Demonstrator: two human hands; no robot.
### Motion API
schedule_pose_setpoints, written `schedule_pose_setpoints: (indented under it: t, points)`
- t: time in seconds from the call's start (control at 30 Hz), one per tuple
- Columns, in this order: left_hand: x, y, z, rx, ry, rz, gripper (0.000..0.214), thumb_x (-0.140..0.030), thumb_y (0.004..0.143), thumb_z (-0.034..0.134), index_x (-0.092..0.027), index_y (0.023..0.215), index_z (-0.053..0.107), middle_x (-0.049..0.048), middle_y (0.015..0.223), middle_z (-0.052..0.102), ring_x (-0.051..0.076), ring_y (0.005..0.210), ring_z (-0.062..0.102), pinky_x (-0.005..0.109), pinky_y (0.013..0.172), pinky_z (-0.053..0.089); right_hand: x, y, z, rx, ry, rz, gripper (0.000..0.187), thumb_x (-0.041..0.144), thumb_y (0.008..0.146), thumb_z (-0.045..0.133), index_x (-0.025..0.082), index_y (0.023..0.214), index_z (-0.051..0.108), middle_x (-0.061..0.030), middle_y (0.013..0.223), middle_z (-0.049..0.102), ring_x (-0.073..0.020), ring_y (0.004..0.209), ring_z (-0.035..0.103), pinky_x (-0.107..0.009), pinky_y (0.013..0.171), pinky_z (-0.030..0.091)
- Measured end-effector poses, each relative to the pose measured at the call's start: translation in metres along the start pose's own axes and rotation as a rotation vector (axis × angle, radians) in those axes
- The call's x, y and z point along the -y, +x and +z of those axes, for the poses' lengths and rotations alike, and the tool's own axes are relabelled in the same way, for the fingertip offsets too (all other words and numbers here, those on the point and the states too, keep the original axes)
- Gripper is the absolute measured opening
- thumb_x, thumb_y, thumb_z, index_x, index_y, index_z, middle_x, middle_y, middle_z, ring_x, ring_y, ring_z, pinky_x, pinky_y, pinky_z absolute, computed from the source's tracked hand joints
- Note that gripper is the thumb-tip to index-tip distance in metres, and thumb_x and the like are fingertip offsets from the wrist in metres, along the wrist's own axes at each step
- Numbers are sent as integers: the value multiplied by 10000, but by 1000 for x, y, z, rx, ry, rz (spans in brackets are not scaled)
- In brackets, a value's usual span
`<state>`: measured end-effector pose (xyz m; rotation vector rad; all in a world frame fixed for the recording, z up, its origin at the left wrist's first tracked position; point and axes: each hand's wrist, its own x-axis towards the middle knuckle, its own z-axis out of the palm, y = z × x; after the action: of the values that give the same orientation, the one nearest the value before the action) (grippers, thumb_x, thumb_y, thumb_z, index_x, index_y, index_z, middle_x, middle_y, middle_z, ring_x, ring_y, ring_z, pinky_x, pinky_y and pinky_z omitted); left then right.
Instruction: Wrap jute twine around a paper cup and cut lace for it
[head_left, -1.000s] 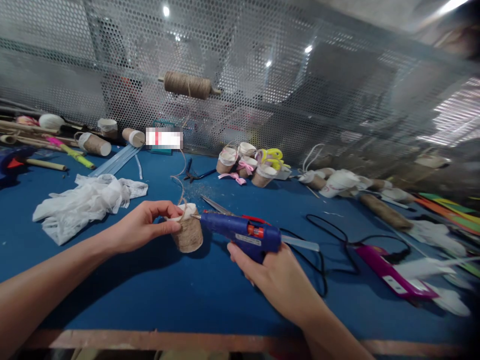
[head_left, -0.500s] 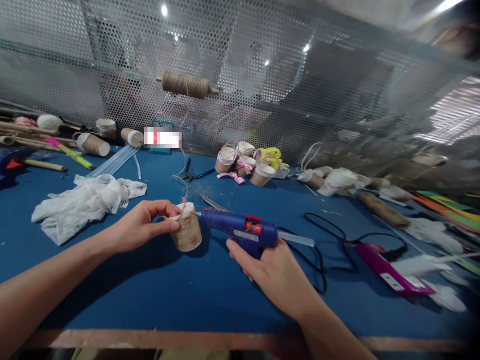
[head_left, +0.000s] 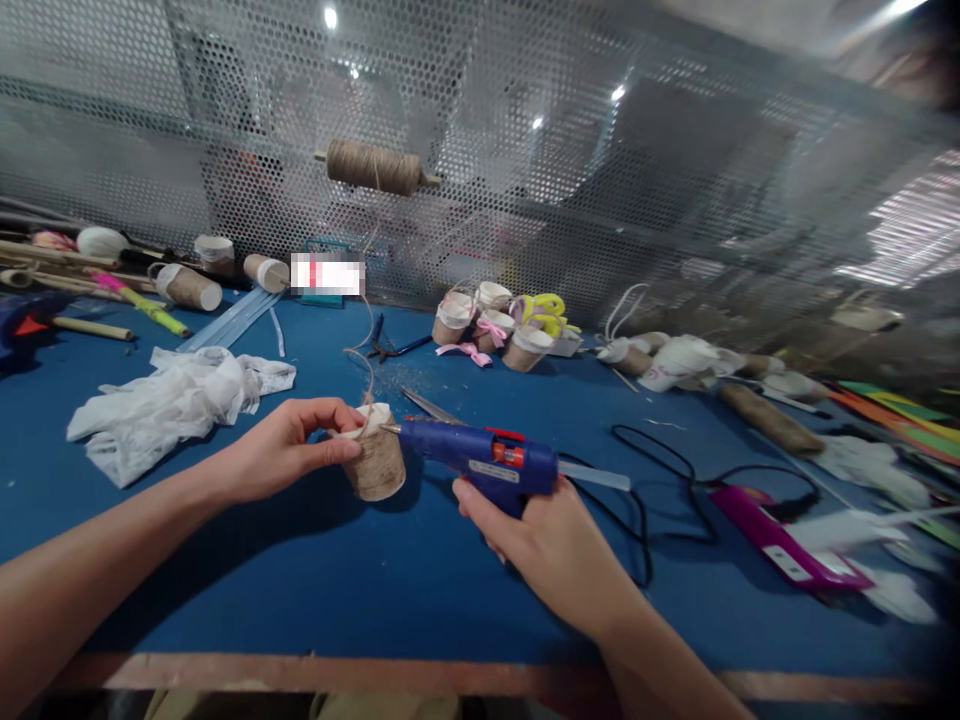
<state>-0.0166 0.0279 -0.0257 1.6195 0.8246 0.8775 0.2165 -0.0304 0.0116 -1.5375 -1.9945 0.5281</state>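
Observation:
Between the thumb and fingers of my left hand (head_left: 311, 440) is the rim of a small paper cup (head_left: 379, 468) wrapped in brown jute twine. The cup is slightly tilted above the table. My right hand (head_left: 544, 530) is wrapped round the handle of a blue hot glue gun (head_left: 487, 462), with a clear glue stick (head_left: 596, 474) poking from its back. The gun's nozzle meets the twine near the cup's upper right edge. From the cup, a loose strand of twine (head_left: 370, 330) runs up toward the twine spool (head_left: 375, 167) on the mesh. Scissors (head_left: 431, 406) lie behind the gun.
White lace (head_left: 187, 400) is heaped at the left. Finished-looking small cups (head_left: 454, 318) with bows stand at the back. On the right lie a black cord (head_left: 697, 500) and a magenta power strip (head_left: 787, 540). A perforated metal screen (head_left: 480, 100) borders the table's far side.
The gun's nozzle has shifted very slightly left against the cup's twine. Both hands otherwise hold nearly the same pose, and the whole view has drifted a little.

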Motion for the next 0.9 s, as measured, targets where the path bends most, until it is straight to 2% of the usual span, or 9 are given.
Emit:
schedule_pose_setpoints:
  t: [0.3, 0.53, 0.73, 0.9]
  points:
    - [-1, 0, -1, 17, 24, 30, 189, -311, 773, 590, -150, 690, 535, 41, 873, 617, 174, 858, 546, 305, 792, 407, -4, 6, -2, -3, -5, 30, 230, 353, 808, 493, 187, 667, 570, 37, 396, 506, -119, 358, 475, -232, 380, 394]
    - [-2, 0, 0, -7, 31, 20, 179, -295, 758, 602, -152, 677, 532, 38, 850, 604, 171, 848, 535, 300, 779, 410, -5, 7, 0, -6, -18, 90, 263, 381, 793, 499, 181, 632, 557, 20, 416, 522, -126, 379, 486, -246, 409, 412]
    - [-4, 0, 1, -27, 20, -3, 156, -273, 746, 608, -153, 681, 533, 40, 863, 606, 172, 852, 537, 311, 789, 411, -3, 0, 0, 10, 4, 22, 245, 372, 790, 508, 200, 626, 565, 34, 403, 495, -133, 393, 485, -247, 419, 409]
    - [-2, 0, 1, -27, 19, -2, 137, -259, 754, 603, -152, 691, 546, 41, 871, 613, 176, 863, 546, 319, 802, 407, 4, -1, 3, 16, 60, 28, 175, 323, 777, 529, 201, 662, 579, 32, 417, 509, -151, 448, 531, -255, 453, 432]
